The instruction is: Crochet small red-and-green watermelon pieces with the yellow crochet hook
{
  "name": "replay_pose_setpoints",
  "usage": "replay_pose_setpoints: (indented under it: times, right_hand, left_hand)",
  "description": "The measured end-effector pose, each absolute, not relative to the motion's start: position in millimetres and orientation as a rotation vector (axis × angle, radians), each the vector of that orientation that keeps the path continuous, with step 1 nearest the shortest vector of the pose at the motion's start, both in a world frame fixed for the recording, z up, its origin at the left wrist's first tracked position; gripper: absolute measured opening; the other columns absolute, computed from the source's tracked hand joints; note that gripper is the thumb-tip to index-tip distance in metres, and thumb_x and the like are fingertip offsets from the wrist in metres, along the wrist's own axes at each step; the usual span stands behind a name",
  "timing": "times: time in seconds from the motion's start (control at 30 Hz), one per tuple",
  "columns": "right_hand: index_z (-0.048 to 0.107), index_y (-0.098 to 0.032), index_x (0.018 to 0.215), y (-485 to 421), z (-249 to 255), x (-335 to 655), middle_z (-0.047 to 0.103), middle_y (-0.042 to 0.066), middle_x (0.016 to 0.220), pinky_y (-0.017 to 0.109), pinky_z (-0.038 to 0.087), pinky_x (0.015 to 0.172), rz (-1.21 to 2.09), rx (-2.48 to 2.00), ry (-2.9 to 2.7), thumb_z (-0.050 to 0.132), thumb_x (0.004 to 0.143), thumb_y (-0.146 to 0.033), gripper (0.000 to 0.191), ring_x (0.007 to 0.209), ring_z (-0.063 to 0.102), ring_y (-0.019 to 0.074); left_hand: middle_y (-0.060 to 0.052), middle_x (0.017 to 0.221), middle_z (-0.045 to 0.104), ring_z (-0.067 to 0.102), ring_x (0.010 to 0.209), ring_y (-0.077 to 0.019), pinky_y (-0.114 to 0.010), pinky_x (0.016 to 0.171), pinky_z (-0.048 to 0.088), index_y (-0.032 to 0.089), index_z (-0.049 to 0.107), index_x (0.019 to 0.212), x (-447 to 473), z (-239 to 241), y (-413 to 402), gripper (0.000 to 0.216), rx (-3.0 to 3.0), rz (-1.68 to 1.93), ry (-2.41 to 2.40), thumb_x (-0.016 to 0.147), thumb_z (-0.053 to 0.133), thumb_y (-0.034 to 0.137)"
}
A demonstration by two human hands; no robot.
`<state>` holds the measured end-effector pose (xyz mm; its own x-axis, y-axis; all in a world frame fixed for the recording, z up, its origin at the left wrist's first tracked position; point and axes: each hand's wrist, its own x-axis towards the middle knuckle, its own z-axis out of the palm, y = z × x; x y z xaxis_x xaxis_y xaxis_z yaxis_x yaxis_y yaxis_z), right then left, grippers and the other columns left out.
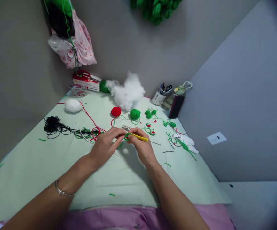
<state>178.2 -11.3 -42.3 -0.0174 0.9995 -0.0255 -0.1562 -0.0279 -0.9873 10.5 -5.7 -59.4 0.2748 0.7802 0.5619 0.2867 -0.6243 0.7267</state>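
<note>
Over the middle of the table, my left hand (108, 141) pinches a small green crochet piece (127, 136) between thumb and fingers. My right hand (141, 145) is closed around a yellow-handled crochet hook (140, 137), whose bare metal end points right. The hook's other end meets the green piece, and my fingers hide where they touch. Just beyond my fingertips lie small scissors (126, 128), partly covered. A red yarn ball (115, 111) and a green yarn ball (135, 114) sit behind my hands. Small green-and-red crochet pieces (150, 130) lie to the right.
Tangled black yarn (53, 124) and a white yarn ball (73, 105) lie left. White stuffing (129, 91) is heaped at the back. A pen cup (159, 96), a bottle (169, 100) and a phone (176, 107) stand back right. Red scissors (84, 75) rest on a box (90, 84).
</note>
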Motion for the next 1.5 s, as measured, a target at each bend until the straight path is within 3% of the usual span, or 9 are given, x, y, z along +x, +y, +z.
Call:
replay_pose_setpoints:
  times: [0.2, 0.33, 0.53, 0.63, 0.73, 0.97, 1.17, 1.3, 1.5]
  right_hand:
    - [0.067, -0.021, 0.082, -15, -36, 176, 0.063, -0.004, 0.076, 0.026, 0.042, 0.071, 1.318, -1.079, -1.106, 0.076, 0.070, -0.020, 0.015, 0.070, 0.055, 0.0111]
    - [0.068, -0.022, 0.082, -18, -34, 176, 0.065, -0.003, 0.079, 0.026, 0.044, 0.072, 1.281, -1.000, -1.118, 0.076, 0.072, -0.021, 0.014, 0.073, 0.057, 0.0123]
    - [0.066, -0.024, 0.089, -23, -33, 180, 0.064, 0.000, 0.088, 0.029, 0.048, 0.073, 1.029, -1.045, -1.338, 0.067, 0.081, -0.019, 0.009, 0.079, 0.061, 0.0152]
    - [0.065, -0.025, 0.090, -26, -34, 180, 0.063, 0.002, 0.092, 0.032, 0.049, 0.079, 0.780, -1.011, -1.549, 0.063, 0.084, -0.015, 0.012, 0.086, 0.060, 0.0172]
    - [0.066, -0.026, 0.092, -27, -31, 181, 0.063, 0.003, 0.092, 0.032, 0.048, 0.081, 0.707, -0.976, -1.637, 0.062, 0.086, -0.014, 0.014, 0.089, 0.059, 0.0179]
    - [0.068, -0.024, 0.093, -24, -28, 182, 0.064, 0.001, 0.093, 0.030, 0.051, 0.078, 1.074, -1.008, -1.375, 0.072, 0.085, -0.030, 0.011, 0.084, 0.063, 0.0160]
    - [0.067, -0.024, 0.086, -25, -31, 180, 0.067, 0.001, 0.085, 0.029, 0.050, 0.070, 1.038, -1.067, -1.234, 0.078, 0.078, -0.027, 0.014, 0.078, 0.061, 0.0160]
    - [0.067, -0.026, 0.087, -25, -31, 181, 0.067, 0.000, 0.086, 0.029, 0.049, 0.068, 0.996, -1.076, -1.249, 0.076, 0.080, -0.025, 0.012, 0.077, 0.061, 0.0155]
    - [0.072, -0.027, 0.087, -25, -30, 180, 0.069, 0.003, 0.088, 0.036, 0.051, 0.080, 0.724, -1.015, -1.522, 0.070, 0.085, -0.021, 0.007, 0.089, 0.064, 0.0202]
  left_hand:
    - [-0.003, 0.086, 0.067, 0.067, 0.079, -0.0162, -0.028, 0.074, 0.052, 0.019, 0.063, 0.090, 17, -57, -9, 0.002, 1.760, 1.297, 1.083, 0.088, 0.062, 0.019]
    - [0.002, 0.074, 0.064, 0.066, 0.067, -0.0137, -0.026, 0.069, 0.053, 0.018, 0.060, 0.083, 18, -44, -7, 0.016, 1.201, 1.174, 0.987, 0.079, 0.073, 0.026]
    - [-0.001, 0.091, 0.067, 0.069, 0.082, -0.0149, -0.030, 0.084, 0.055, 0.018, 0.063, 0.092, 10, -34, -5, 0.021, 0.972, 0.970, 0.716, 0.085, 0.073, 0.036]
    - [-0.002, 0.089, 0.066, 0.067, 0.082, -0.0150, -0.030, 0.081, 0.054, 0.018, 0.063, 0.090, 10, -36, -5, 0.026, 0.998, 0.940, 0.698, 0.090, 0.068, 0.044]
    - [0.000, 0.085, 0.065, 0.067, 0.076, -0.0134, -0.027, 0.077, 0.053, 0.018, 0.064, 0.092, 11, -39, -4, 0.024, 1.042, 0.951, 0.711, 0.086, 0.073, 0.040]
    - [-0.002, 0.090, 0.069, 0.067, 0.077, -0.0130, -0.026, 0.077, 0.054, 0.016, 0.067, 0.097, 14, -38, -6, 0.025, 1.025, 1.097, 0.728, 0.082, 0.079, 0.032]
    - [-0.002, 0.089, 0.070, 0.067, 0.079, -0.0138, -0.029, 0.080, 0.055, 0.017, 0.070, 0.091, 12, -36, -3, 0.025, 0.984, 1.016, 0.690, 0.074, 0.084, 0.028]
    - [-0.001, 0.091, 0.069, 0.066, 0.082, -0.0133, -0.028, 0.083, 0.053, 0.018, 0.071, 0.089, 12, -36, -5, 0.020, 1.000, 1.000, 0.717, 0.080, 0.079, 0.033]
    - [0.000, 0.079, 0.067, 0.065, 0.072, -0.0142, -0.030, 0.076, 0.053, 0.017, 0.067, 0.085, 13, -33, -7, 0.024, 1.003, 1.014, 0.715, 0.074, 0.082, 0.031]
